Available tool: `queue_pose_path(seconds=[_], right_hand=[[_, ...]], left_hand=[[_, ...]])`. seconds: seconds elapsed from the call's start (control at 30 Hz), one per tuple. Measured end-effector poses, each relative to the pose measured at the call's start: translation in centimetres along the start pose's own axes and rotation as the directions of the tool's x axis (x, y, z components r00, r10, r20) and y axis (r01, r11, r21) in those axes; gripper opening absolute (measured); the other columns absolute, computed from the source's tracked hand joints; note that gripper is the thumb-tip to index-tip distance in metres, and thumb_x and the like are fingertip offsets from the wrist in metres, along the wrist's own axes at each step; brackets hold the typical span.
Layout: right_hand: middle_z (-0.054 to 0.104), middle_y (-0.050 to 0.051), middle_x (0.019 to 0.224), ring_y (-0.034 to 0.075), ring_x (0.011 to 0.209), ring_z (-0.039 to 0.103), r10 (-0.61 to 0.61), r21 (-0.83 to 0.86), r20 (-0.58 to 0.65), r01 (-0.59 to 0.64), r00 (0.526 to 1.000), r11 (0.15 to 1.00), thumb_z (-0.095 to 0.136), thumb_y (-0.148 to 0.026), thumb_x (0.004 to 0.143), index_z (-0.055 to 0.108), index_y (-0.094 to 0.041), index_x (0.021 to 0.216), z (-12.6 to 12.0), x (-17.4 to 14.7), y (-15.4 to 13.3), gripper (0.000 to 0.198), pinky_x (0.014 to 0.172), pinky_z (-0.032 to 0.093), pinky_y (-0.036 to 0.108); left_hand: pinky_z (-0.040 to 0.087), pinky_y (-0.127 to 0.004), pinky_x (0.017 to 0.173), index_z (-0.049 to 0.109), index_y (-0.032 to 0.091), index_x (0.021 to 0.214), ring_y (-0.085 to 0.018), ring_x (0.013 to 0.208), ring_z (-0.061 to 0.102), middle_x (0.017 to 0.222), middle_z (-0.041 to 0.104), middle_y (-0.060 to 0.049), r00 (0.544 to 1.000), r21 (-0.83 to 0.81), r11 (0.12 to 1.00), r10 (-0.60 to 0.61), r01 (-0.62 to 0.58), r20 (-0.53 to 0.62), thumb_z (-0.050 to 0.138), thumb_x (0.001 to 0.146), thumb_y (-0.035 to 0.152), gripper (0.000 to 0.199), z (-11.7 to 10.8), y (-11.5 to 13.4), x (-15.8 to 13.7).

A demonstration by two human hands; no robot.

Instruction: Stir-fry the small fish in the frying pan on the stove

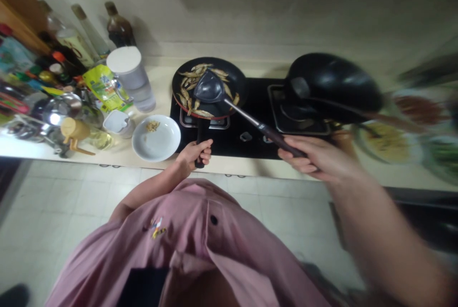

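At far left, a shallow white dish bearing chopped pieces sits on the desk. The left hand is closed around the handle of the frying pan, which stands over the left burner. Small fish lie spread in the pan; the blade of the spatula is over them, contact unclear. The right hand is wrapped around the spatula's handle. Farther right, a black wok occupies the other burner
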State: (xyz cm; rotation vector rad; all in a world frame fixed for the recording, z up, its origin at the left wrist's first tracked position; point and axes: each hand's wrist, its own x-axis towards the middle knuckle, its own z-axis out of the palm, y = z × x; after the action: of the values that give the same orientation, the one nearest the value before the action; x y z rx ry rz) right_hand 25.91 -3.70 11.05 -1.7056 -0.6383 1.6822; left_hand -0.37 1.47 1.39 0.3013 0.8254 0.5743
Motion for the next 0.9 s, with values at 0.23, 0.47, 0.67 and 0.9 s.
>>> queue_pose_path(seconds=[0.23,0.47,0.67,0.9], right_hand=[[0.049,-0.001,0.058,0.003,0.039,0.032,-0.105,-0.15,-0.065,0.095,0.992,0.984,0.065,-0.031,0.076,0.058,-0.017,0.087,1.3,0.1,0.7,0.019,0.032,0.021,0.012],[0.056,0.0,0.065,0.007,0.042,0.043,-0.329,-0.538,-0.214,0.17,0.92,0.826,0.062,-0.04,0.08,0.057,-0.023,0.127,1.0,0.0,1.3,0.05,0.035,0.036,0.018],[0.053,-0.002,0.064,0.005,0.044,0.039,-0.192,-0.408,-0.105,0.134,0.976,0.903,0.061,-0.041,0.081,0.054,-0.021,0.133,2.9,-2.1,0.5,0.056,0.037,0.033,0.016],[0.057,0.0,0.067,0.007,0.044,0.042,-0.287,-0.626,-0.14,0.139,0.948,0.767,0.058,-0.044,0.083,0.053,-0.021,0.136,2.0,-0.6,0.7,0.058,0.036,0.033,0.019]], left_hand=[[0.021,-0.013,0.037,0.042,0.016,0.072,0.0,0.038,0.03,0.054,0.031,0.01,1.0,-0.024,1.0,-0.008,0.008,-0.006,0.078,0.07,0.026,0.037,-0.2,0.0,0.1],[0.019,-0.014,0.037,0.039,0.017,0.069,0.001,0.039,0.028,0.054,0.031,0.01,1.0,-0.02,1.0,-0.005,0.006,0.002,0.079,0.069,0.026,0.041,-0.2,-0.1,0.2],[0.019,-0.014,0.037,0.04,0.017,0.071,0.0,0.039,0.028,0.054,0.033,0.009,1.0,-0.009,1.0,-0.002,0.002,-0.002,0.076,0.072,0.026,0.038,0.0,-0.1,0.0],[0.019,-0.014,0.037,0.04,0.017,0.07,0.0,0.039,0.029,0.054,0.032,0.009,1.0,-0.009,1.0,-0.001,0.001,-0.007,0.078,0.07,0.027,0.04,0.1,0.0,0.0]])
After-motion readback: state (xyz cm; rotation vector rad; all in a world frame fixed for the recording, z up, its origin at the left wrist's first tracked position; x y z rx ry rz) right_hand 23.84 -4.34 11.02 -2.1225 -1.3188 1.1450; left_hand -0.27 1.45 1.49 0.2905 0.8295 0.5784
